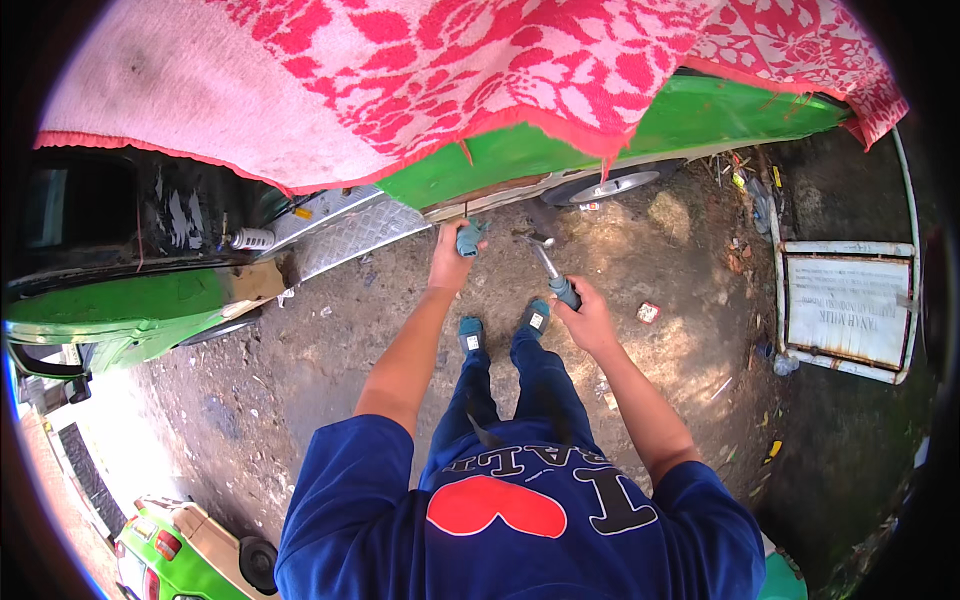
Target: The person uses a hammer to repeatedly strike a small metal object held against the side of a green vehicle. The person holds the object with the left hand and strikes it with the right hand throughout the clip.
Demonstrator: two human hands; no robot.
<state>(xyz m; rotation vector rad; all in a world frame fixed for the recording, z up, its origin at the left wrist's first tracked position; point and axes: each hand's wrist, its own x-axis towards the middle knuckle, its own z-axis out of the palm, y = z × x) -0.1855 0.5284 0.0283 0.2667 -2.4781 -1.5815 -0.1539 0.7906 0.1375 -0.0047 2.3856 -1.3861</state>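
Observation:
My right hand point(588, 322) is wrapped round the teal grip of a hammer point(550, 262). The metal head of the hammer points away from me, over the ground. My left hand point(455, 258) is closed round a teal object point(470, 238), whose full shape I cannot make out. A thin dark line stands just beyond it, near the lower edge of a green vehicle panel point(500, 165). The left hand is close to that edge; whether the object touches it I cannot tell. A pink and red floral cloth point(440, 70) drapes over the panel.
A black and green vehicle part with a spray can point(252, 239) on it is at the left, beside a metal tread plate point(355, 238). A wheel point(615, 188) lies under the panel. A white framed sign point(848, 310) stands right. A green car point(170, 550) is at lower left.

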